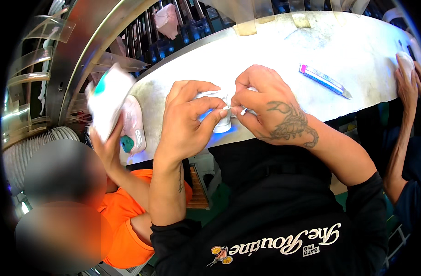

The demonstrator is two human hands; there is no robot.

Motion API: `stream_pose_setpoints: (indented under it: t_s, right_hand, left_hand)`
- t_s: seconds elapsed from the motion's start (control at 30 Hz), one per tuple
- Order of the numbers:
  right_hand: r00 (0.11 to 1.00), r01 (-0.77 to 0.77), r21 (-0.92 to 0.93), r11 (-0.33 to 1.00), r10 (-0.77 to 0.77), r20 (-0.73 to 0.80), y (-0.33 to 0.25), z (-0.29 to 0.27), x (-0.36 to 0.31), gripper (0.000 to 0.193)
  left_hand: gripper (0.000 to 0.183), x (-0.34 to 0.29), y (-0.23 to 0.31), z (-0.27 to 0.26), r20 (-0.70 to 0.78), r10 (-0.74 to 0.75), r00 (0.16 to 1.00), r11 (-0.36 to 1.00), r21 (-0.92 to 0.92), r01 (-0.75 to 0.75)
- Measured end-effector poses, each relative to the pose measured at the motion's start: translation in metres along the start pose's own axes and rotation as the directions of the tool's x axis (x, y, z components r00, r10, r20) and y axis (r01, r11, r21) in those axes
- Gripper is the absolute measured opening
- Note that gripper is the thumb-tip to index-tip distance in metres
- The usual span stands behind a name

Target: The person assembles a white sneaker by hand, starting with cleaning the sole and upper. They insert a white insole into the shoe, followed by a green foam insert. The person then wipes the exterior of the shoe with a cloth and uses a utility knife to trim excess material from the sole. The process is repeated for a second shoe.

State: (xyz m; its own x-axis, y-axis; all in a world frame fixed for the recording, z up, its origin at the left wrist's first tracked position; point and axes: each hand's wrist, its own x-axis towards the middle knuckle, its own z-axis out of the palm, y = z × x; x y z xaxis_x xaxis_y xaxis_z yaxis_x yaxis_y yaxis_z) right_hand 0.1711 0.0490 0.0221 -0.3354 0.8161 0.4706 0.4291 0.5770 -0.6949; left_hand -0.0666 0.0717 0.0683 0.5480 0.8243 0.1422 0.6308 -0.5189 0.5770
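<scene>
My left hand (187, 117) wraps around a small white shoe piece (222, 123) at the near edge of the pale workbench (284, 55). A blue glow shows beneath the piece. My right hand (265, 108) meets the left over the piece, thumb and forefinger pinching a thin white tip (242, 111). Most of the piece is hidden by my fingers. Both forearms come up from my black shirt at the bottom.
A utility knife (324, 81) with a pink end lies on the bench to the right. A person in orange at left holds a white and teal shoe (110, 102). Another person's hands (409, 80) rest at the far right edge. Metal racks stand behind.
</scene>
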Motion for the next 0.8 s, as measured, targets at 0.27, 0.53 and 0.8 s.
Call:
stream_pose_setpoints:
  t_s: [0.27,0.53,0.8]
  right_hand:
    - [0.999,0.017,-0.014,1.0,-0.016,0.03,0.003,-0.001,0.002,0.01]
    - [0.999,0.033,-0.022,0.999,-0.032,0.04,0.005,0.001,0.0,0.008]
    - [0.995,-0.03,-0.031,0.999,0.033,0.093,0.006,-0.004,0.008,0.007]
  left_hand:
    - [0.008,0.004,0.008,0.003,-0.02,0.018,1.0,0.991,0.129,-0.015]
    - [0.006,0.004,0.016,0.006,-0.018,0.022,1.0,0.979,0.201,-0.018]
    - [0.012,0.007,0.015,0.001,-0.009,0.072,0.997,0.966,0.25,-0.068]
